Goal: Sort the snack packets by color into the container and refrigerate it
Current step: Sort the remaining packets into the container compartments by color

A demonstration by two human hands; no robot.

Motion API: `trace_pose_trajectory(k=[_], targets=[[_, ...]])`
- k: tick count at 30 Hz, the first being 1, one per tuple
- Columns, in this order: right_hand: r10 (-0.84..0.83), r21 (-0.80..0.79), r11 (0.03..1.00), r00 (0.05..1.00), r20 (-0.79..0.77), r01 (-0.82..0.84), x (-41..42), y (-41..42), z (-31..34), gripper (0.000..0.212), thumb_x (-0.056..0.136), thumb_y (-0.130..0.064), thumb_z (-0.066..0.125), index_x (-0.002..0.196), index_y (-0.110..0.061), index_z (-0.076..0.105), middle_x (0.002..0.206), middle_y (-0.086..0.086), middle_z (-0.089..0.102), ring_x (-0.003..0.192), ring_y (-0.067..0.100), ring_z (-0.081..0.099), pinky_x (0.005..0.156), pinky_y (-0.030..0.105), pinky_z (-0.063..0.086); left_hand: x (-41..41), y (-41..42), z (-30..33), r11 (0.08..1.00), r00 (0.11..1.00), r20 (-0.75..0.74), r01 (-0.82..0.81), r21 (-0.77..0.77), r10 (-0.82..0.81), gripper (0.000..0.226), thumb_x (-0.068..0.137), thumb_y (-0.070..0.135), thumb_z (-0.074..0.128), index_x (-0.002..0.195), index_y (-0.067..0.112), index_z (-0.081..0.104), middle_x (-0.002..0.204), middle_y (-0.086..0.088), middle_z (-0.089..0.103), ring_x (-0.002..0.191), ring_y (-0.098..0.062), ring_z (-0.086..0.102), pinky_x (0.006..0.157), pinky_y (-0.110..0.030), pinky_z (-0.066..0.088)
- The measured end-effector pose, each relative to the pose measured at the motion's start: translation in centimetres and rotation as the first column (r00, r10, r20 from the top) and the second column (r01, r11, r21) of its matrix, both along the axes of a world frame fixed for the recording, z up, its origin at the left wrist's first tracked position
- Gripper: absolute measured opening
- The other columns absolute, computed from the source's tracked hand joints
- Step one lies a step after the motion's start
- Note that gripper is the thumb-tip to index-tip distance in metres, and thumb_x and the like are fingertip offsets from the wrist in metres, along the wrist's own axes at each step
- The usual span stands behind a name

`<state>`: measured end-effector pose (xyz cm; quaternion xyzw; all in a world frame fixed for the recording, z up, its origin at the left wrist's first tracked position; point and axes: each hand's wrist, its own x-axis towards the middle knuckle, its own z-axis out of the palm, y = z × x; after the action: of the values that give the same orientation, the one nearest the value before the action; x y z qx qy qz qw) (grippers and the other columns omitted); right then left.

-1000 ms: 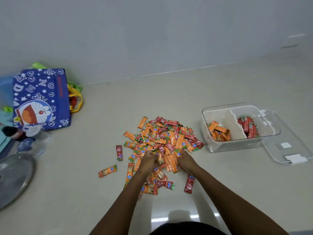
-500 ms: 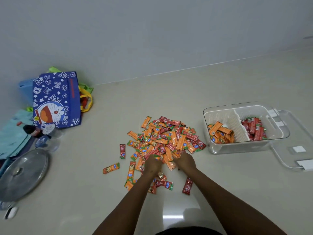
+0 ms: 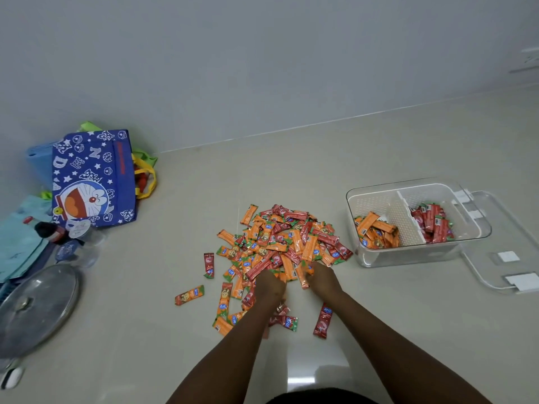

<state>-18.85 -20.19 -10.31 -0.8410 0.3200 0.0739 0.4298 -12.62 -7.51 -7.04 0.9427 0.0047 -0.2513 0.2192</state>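
Note:
A heap of orange and red snack packets [image 3: 281, 240] lies on the floor in front of me, with strays such as a red packet [image 3: 208, 264] and an orange one [image 3: 189, 295] to its left. My left hand [image 3: 269, 284] is at the heap's near edge, fingers curled round a red packet. Just to the right, my right hand [image 3: 322, 277] has its fingers curled round orange packets. A clear container [image 3: 361, 196] with a white divider stands to the right of the heap. Orange packets [image 3: 376, 233] fill its left compartment and red packets [image 3: 433, 223] its right.
The container's clear lid [image 3: 513, 246] lies flat on the floor just right of it. At the left wall sit a blue cartoon bag [image 3: 93, 179], small bottles [image 3: 52, 231], a teal cloth [image 3: 17, 246] and a glass pan lid [image 3: 35, 307].
Both hands have pushed a little further into the near edge of the heap and closed on packets. The view has swung slightly, and the heap and container have stayed put.

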Motion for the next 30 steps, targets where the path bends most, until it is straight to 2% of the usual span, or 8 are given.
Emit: trace_pose_trajectory(k=[7,12,15,18,21,24,28,30], targets=[[0.056,-0.252,0.965,0.995,-0.084,-0.076,1.1,1.8,-0.7,0.041,0.088,-0.036,0.061,0.118,-0.009,0.056,0.114,0.009,0.065,0.106,0.027,0.062,0.084,0.032,0.048,1.3,4.6,1.1,0.968,0.971,-0.234,-0.104,-0.227,0.049,0.011,0.092,0.010,0.053,0.087,0.006,0.062,0.081,-0.010,0.063,0.069,-0.022,0.058,0.061,-0.028,0.048],[-0.018,0.091,0.995,0.988,-0.152,0.032,1.9,1.2,1.0,0.012,0.087,-0.020,0.059,0.093,-0.010,0.060,0.090,0.014,0.069,0.074,0.024,0.064,0.062,0.026,0.046,3.1,5.8,1.0,0.884,0.914,-0.387,-0.274,-0.377,0.118,0.022,0.096,0.009,0.046,0.116,0.002,0.054,0.092,-0.011,0.061,0.074,-0.021,0.055,0.061,-0.026,0.044],[-0.195,0.423,0.870,0.965,-0.178,0.253,0.9,0.4,2.4,0.020,0.085,-0.014,0.059,0.102,-0.016,0.049,0.073,0.008,0.055,0.052,0.015,0.046,0.044,0.021,0.034,3.6,4.9,1.5,0.802,0.866,-0.489,-0.366,-0.473,0.107,0.014,0.099,0.006,0.042,0.110,0.003,0.050,0.095,-0.015,0.065,0.078,-0.023,0.061,0.060,-0.028,0.045],[-0.245,0.607,0.726,0.946,-0.213,0.325,-1.1,-0.8,2.8,0.016,0.081,-0.005,0.065,0.091,-0.014,0.055,0.068,0.004,0.052,0.052,0.010,0.038,0.047,0.022,0.029,3.7,2.8,1.6,0.761,0.830,-0.552,-0.411,-0.503,0.083,0.012,0.097,-0.001,0.039,0.096,0.006,0.049,0.076,-0.010,0.062,0.065,-0.020,0.057,0.054,-0.027,0.038],[-0.289,0.700,0.611,0.927,-0.238,0.370,-2.6,-1.7,3.0,0.015,0.083,-0.002,0.065,0.091,-0.011,0.056,0.062,0.002,0.050,0.048,0.008,0.036,0.043,0.020,0.029,3.6,0.2,0.8,0.838,0.883,-0.459,-0.321,-0.441,0.097,0.029,0.094,0.007,0.041,0.116,-0.007,0.055,0.079,-0.017,0.059,0.064,-0.024,0.056,0.059,-0.028,0.037],[-0.392,0.755,0.487,0.882,-0.260,0.439,-3.2,-2.4,3.0,0.012,0.087,0.001,0.056,0.088,-0.010,0.051,0.061,0.003,0.047,0.046,0.007,0.038,0.037,0.018,0.031,3.2,-1.5,-0.2,0.952,0.979,-0.191,-0.128,-0.277,0.076,0.056,0.097,0.031,0.050,0.138,-0.005,0.040,0.136,-0.022,0.052,0.121,-0.036,0.054,0.092,-0.035,0.045],[-0.465,0.775,0.433,0.851,-0.246,0.460,-2.3,-2.6,3.5,0.008,0.089,-0.006,0.048,0.084,-0.011,0.047,0.062,0.004,0.046,0.046,0.010,0.041,0.037,0.018,0.031,2.9,-1.7,-2.2,0.991,0.998,0.008,0.063,-0.115,-0.063,0.060,0.086,0.036,0.067,0.129,0.000,0.046,0.127,-0.016,0.059,0.116,-0.033,0.058,0.089,-0.036,0.048],[-0.460,0.737,0.499,0.860,-0.221,0.456,-1.2,-2.5,3.5,0.010,0.088,-0.016,0.056,0.089,-0.006,0.055,0.071,0.009,0.055,0.057,0.017,0.051,0.046,0.023,0.037,3.0,-1.7,-2.3,0.992,0.993,0.037,0.112,-0.052,-0.110,0.058,0.084,0.035,0.070,0.127,0.002,0.049,0.125,-0.014,0.061,0.115,-0.031,0.059,0.089,-0.035,0.048]])
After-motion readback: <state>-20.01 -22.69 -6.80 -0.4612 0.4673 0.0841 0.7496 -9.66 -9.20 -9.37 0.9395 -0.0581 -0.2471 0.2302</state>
